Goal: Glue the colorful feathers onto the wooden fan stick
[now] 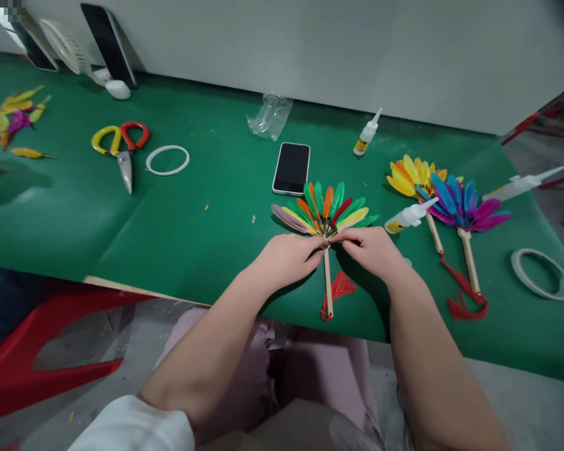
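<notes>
A small feather fan (328, 210) with green, orange, yellow and red feathers lies in front of me, its wooden handle pointing toward me and a red tassel (343, 285) beside the handle. My left hand (289, 258) pinches the base of the feathers from the left. From the right, my right hand (369, 247) has its fingertips closed at the same spot, where handle and feathers meet. Exactly what lies between the fingertips is hidden. Close to my right hand lies a white glue bottle (407, 218) with a pointed tip.
Two finished-looking fans, one yellow (416, 175) and one blue and purple (470, 203), lie to the right near a tape roll (541, 274). A phone (291, 168), another glue bottle (366, 134) and a plastic bag (271, 117) sit beyond the hands. Scissors (125, 160), a white ring (168, 160) and loose feathers (21, 116) are left.
</notes>
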Action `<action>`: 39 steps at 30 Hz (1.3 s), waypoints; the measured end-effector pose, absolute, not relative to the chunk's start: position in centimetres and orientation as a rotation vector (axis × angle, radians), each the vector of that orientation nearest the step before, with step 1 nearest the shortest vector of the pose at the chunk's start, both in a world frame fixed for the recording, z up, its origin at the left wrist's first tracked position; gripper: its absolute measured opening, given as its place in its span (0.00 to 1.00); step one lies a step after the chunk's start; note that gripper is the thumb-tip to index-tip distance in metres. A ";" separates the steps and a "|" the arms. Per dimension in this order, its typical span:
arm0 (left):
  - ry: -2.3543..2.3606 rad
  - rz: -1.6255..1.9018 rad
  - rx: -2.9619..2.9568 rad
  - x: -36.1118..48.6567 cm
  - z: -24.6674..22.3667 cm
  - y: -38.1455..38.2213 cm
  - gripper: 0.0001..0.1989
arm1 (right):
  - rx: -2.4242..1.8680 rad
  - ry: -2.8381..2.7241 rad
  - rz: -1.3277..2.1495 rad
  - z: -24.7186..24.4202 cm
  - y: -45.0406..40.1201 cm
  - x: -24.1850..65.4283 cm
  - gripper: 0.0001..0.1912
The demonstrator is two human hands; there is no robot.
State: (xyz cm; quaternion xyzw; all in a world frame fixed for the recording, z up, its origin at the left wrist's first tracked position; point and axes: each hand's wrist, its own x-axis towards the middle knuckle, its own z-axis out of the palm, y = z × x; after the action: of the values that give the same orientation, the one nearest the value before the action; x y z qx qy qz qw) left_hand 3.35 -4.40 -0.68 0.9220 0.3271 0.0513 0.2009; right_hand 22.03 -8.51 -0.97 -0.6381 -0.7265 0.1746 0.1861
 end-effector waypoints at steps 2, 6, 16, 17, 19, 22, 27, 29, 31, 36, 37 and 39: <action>0.921 0.135 2.584 3.4 -0.7 -4.4 0.16 | -1.802 -2.062 0.484 -1.0 -8.5 22.1 0.16; 0.949 0.119 2.597 3.4 -0.5 -4.5 0.17 | -1.797 -2.088 0.459 -1.1 -8.6 22.1 0.17; 0.969 0.124 2.604 3.5 -0.5 -4.5 0.17 | -1.772 -2.093 0.480 -1.0 -8.7 22.1 0.18; 0.962 0.139 2.608 3.5 -0.6 -4.5 0.17 | -1.759 -2.066 0.473 -1.0 -8.7 22.0 0.17; 0.959 0.185 2.611 3.5 -0.6 -4.5 0.16 | -1.752 -1.966 0.432 -0.9 -8.8 22.0 0.16; 1.018 0.307 2.567 3.5 -0.6 -4.4 0.16 | -1.775 -1.806 0.356 -0.9 -8.8 22.0 0.13; 1.184 0.428 2.432 3.4 -0.5 -3.9 0.14 | -1.786 -1.737 0.384 -0.8 -8.6 21.5 0.08; 1.201 0.451 2.391 3.3 -0.5 -3.7 0.13 | -1.785 -1.700 0.402 -0.8 -8.6 21.4 0.07; 1.196 0.491 2.343 3.3 -0.5 -3.6 0.11 | -1.782 -1.670 0.429 -0.8 -8.5 21.4 0.08; 1.165 0.554 2.269 3.1 -0.4 -3.5 0.09 | -1.764 -1.665 0.483 -0.8 -8.4 21.5 0.10; 1.156 0.554 2.273 3.1 -0.4 -3.5 0.09 | -1.764 -1.675 0.483 -0.8 -8.4 21.5 0.10; 1.148 0.545 2.288 3.0 -0.4 -3.5 0.09 | -1.772 -1.695 0.476 -0.7 -8.4 21.4 0.10</action>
State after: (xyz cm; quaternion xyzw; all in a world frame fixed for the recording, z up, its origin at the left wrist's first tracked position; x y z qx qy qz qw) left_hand 3.03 -3.48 -0.36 0.8444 0.4235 0.2011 0.2592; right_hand 21.42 -8.38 -0.75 -0.6730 -0.6437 0.1809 0.3162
